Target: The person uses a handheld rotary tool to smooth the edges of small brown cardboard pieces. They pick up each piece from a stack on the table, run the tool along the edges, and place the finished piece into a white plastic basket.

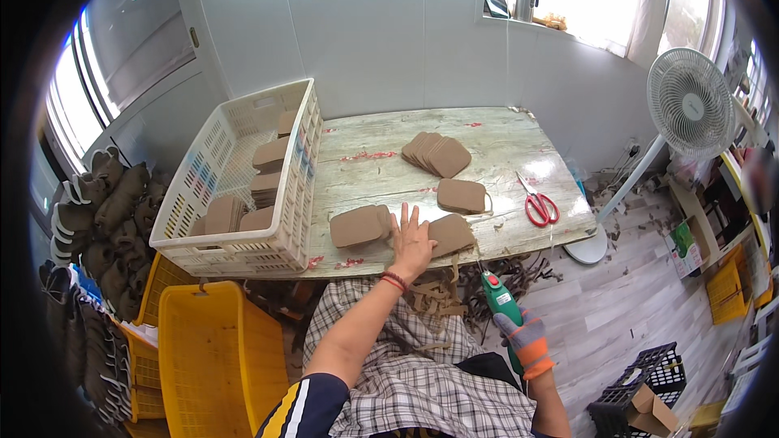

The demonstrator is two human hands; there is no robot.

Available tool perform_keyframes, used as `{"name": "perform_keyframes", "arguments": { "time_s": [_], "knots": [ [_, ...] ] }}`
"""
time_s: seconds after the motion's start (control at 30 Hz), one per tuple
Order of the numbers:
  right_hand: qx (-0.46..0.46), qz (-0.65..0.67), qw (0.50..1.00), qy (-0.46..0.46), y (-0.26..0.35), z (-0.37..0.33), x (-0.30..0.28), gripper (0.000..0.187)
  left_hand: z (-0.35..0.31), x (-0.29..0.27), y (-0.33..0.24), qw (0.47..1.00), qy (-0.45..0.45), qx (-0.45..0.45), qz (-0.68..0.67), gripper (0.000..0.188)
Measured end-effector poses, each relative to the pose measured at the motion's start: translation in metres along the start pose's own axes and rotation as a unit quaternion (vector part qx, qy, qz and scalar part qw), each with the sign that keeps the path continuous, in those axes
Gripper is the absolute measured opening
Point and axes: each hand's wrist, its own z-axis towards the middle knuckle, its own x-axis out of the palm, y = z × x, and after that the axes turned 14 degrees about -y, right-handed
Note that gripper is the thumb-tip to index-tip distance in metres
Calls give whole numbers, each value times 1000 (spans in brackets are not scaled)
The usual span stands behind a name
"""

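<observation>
My left hand (412, 242), bare with a red bracelet, lies with fingers spread at the table's near edge. It rests against a brown rounded pad (452, 234), overlapping its left end. Just left of the fingers sits another brown stack of pads (357, 227). My right hand (526, 339), in a grey and orange glove, is closed around a green handheld power tool (502, 300). The tool's thin tip points up toward the right end of the pad under my left hand. Ragged brown trimmings (438, 296) hang off the edge below it.
Farther back are a fanned stack of pads (438, 154), a single pad (462, 195) and red-handled scissors (541, 208). A white crate (284, 247) holding more pads stands at the left, above a yellow bin (203, 349). A fan (690, 104) stands right of the table.
</observation>
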Motion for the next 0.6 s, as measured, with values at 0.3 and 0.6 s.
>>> {"name": "perform_keyframes", "arguments": {
  "time_s": [0.3,0.6],
  "knots": [
    [-1,24,1000,1,13,-4,0,43,-5,6,2,818,-34,-282,-501,30],
    [-64,56,996,-39,48,-8,3,36,16,-28,-72,281,-82,-495,-818,31]
  ]
}}
